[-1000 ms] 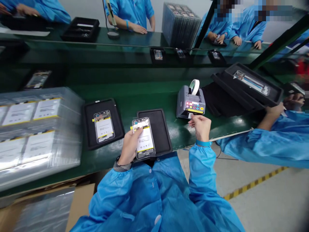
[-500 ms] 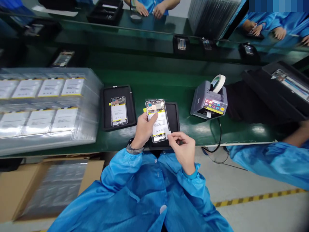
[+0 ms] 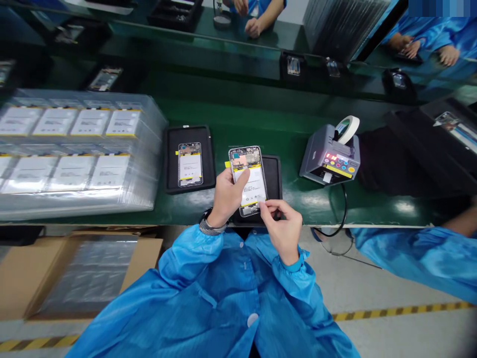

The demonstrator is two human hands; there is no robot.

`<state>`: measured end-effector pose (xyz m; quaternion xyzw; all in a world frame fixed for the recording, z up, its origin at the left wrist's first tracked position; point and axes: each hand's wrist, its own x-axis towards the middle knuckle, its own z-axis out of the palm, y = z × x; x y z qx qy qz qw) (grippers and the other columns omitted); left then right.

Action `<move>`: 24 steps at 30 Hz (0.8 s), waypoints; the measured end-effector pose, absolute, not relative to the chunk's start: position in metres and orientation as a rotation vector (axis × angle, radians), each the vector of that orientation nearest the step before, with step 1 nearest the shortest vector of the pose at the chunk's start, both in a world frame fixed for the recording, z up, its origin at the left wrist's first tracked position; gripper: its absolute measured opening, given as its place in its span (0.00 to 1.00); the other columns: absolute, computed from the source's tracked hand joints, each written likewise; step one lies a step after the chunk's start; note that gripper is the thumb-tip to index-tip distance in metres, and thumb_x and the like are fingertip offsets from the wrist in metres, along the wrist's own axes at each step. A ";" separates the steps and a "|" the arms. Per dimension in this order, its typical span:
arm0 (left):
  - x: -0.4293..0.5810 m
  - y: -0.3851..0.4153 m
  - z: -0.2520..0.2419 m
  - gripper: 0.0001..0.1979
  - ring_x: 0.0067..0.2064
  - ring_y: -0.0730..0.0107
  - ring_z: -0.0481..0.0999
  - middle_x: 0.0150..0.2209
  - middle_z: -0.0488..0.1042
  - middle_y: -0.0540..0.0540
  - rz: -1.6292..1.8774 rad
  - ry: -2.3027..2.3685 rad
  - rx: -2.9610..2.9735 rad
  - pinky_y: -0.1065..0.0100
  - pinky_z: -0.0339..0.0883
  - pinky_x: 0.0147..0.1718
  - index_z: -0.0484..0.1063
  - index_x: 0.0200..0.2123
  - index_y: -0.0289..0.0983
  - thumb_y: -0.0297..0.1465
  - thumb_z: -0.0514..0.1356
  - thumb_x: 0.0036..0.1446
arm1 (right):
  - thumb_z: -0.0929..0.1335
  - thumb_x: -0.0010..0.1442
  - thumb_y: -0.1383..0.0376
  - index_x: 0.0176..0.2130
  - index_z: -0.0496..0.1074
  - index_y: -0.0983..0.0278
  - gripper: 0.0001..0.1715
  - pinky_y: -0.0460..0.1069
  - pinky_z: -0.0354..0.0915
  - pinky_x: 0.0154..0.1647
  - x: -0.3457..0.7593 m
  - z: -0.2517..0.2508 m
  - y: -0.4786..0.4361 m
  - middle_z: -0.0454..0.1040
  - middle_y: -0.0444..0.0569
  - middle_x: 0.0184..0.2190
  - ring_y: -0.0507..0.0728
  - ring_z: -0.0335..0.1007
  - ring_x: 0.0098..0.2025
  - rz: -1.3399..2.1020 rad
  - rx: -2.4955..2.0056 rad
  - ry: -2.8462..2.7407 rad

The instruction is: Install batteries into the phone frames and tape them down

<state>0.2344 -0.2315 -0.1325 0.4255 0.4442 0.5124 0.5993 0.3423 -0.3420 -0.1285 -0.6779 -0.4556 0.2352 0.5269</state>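
Observation:
My left hand [image 3: 229, 194] grips an opened phone [image 3: 253, 186] by its left side, the thumb lying across the white battery. The phone tilts above a black tray [image 3: 273, 174], with circuit boards showing at its top end. A yellow tab [image 3: 227, 164] sticks out on the left. My right hand [image 3: 283, 223] is closed in a pinch at the phone's lower right edge. Its fingertips press there on a small piece of white tape, now mostly hidden by them. Left of my hands, a second opened phone [image 3: 191, 166] lies in another black tray [image 3: 171, 171].
A tape dispenser [image 3: 330, 154] with a white roll [image 3: 348, 130] stands to the right, its black cable [image 3: 345, 209] hanging over the edge. Stacked clear trays of batteries [image 3: 143, 174] fill the left. A co-worker's sleeve [image 3: 410, 253] is at right. An open carton [image 3: 48, 278] sits below.
The white tape piece, plainly visible at my right fingertips before, is now mostly covered against the phone's lower right edge. The view has shifted slightly; my left hand keeps its grip.

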 end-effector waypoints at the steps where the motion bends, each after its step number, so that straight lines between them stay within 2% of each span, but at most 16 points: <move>1: 0.234 -0.232 -0.132 0.23 0.35 0.61 0.80 0.37 0.81 0.42 1.187 1.032 0.987 0.67 0.74 0.33 0.77 0.40 0.31 0.46 0.70 0.52 | 0.72 0.63 0.59 0.33 0.77 0.64 0.11 0.47 0.64 0.32 0.342 -0.129 -0.342 0.73 0.43 0.24 0.51 0.66 0.26 0.556 -1.626 -1.104; 11: 0.235 -0.234 -0.123 0.23 0.34 0.62 0.80 0.36 0.81 0.41 1.176 1.024 0.984 0.68 0.74 0.31 0.76 0.41 0.31 0.45 0.69 0.52 | 0.71 0.65 0.60 0.34 0.77 0.63 0.10 0.48 0.64 0.33 0.338 -0.132 -0.341 0.72 0.44 0.24 0.52 0.66 0.27 0.369 -1.659 -1.208; 16: 0.234 -0.233 -0.127 0.23 0.33 0.62 0.80 0.36 0.81 0.42 1.161 1.024 0.983 0.68 0.74 0.31 0.76 0.40 0.31 0.46 0.69 0.52 | 0.70 0.65 0.60 0.32 0.76 0.63 0.11 0.48 0.58 0.29 0.342 -0.129 -0.340 0.62 0.40 0.22 0.51 0.58 0.25 0.375 -1.706 -1.275; 18: 0.234 -0.232 -0.130 0.22 0.33 0.63 0.80 0.36 0.81 0.42 1.159 1.002 0.971 0.68 0.73 0.31 0.76 0.40 0.32 0.45 0.69 0.53 | 0.73 0.62 0.58 0.33 0.74 0.62 0.11 0.48 0.57 0.28 0.348 -0.128 -0.339 0.59 0.39 0.23 0.50 0.56 0.25 0.371 -1.767 -1.269; 21: 0.234 -0.230 -0.133 0.22 0.34 0.63 0.81 0.37 0.81 0.42 1.170 0.982 0.941 0.68 0.74 0.32 0.76 0.41 0.32 0.44 0.70 0.52 | 0.77 0.55 0.54 0.39 0.72 0.62 0.19 0.47 0.60 0.29 0.358 -0.127 -0.336 0.65 0.40 0.28 0.51 0.59 0.27 0.463 -1.787 -1.166; 24: 0.237 -0.229 -0.135 0.24 0.34 0.61 0.81 0.37 0.82 0.41 1.145 0.969 0.883 0.66 0.74 0.32 0.76 0.41 0.32 0.45 0.71 0.50 | 0.72 0.61 0.51 0.50 0.70 0.62 0.24 0.47 0.65 0.31 0.365 -0.127 -0.329 0.73 0.45 0.34 0.52 0.67 0.30 0.757 -1.582 -1.018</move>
